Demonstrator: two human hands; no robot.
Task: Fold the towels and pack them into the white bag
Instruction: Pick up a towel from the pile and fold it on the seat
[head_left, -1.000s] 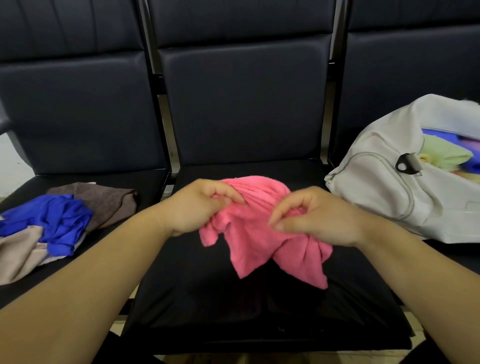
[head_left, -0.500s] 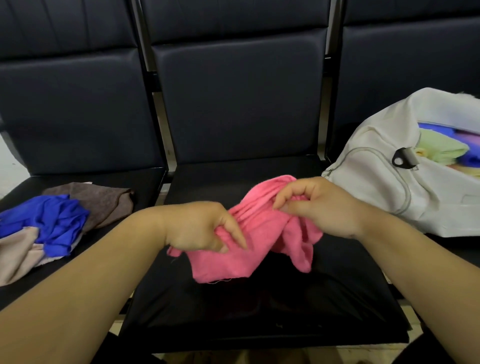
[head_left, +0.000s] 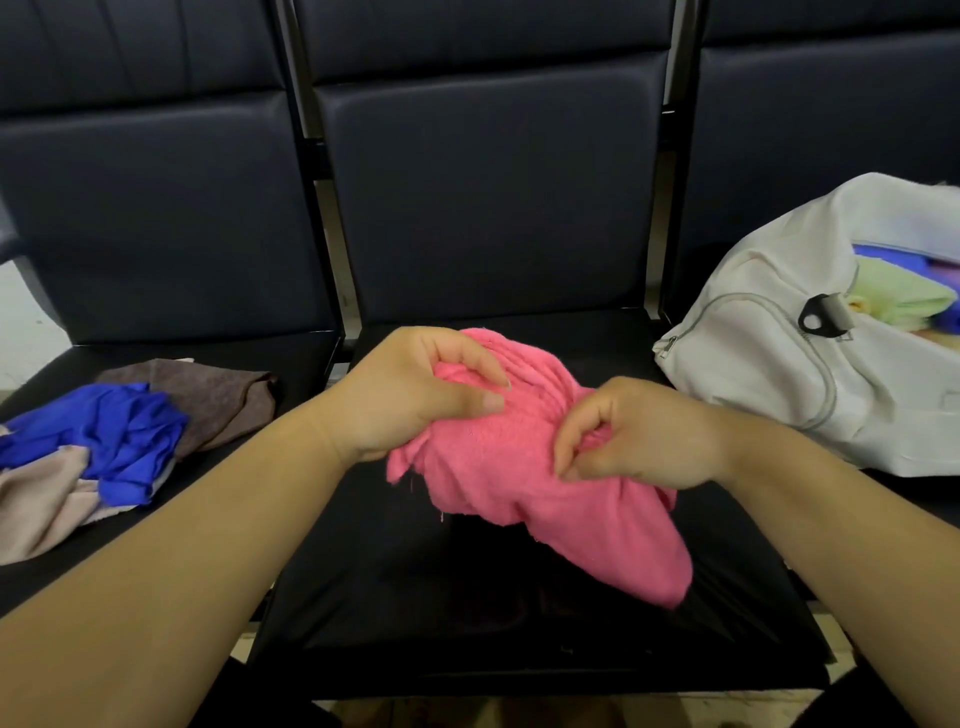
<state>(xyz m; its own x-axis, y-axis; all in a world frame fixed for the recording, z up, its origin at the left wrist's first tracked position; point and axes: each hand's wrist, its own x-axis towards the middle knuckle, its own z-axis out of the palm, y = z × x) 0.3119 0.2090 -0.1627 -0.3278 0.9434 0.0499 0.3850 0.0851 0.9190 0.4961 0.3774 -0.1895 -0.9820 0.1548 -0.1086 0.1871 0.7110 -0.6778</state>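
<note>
Your two bare hands hold a crumpled pink towel (head_left: 530, 467) above the middle seat (head_left: 467, 613) of a row of three black padded chairs. Your left hand (head_left: 410, 395) grips the towel's upper left part, fingers curled over the bunched cloth and thumb pressed against it. Your right hand (head_left: 639, 436) pinches a gathered fold on the towel's right side between thumb and fingertips. The rest of the towel hangs loose below your hands, its lowest corner drooping toward the seat's front right part.

On the left seat (head_left: 291, 364) lies a loose pile of unfolded towels: a brown towel (head_left: 218, 400) toward the seat's back edge, a blue towel (head_left: 114, 436) in front of it and partly over it, and a beige towel (head_left: 41, 504) at the front left, under the blue one.

On the right seat stands the white bag (head_left: 769, 374), close to the edge that borders the middle seat. Its zip is open, and a pale green towel (head_left: 898, 296) shows inside, with more blue cloth behind it
</note>
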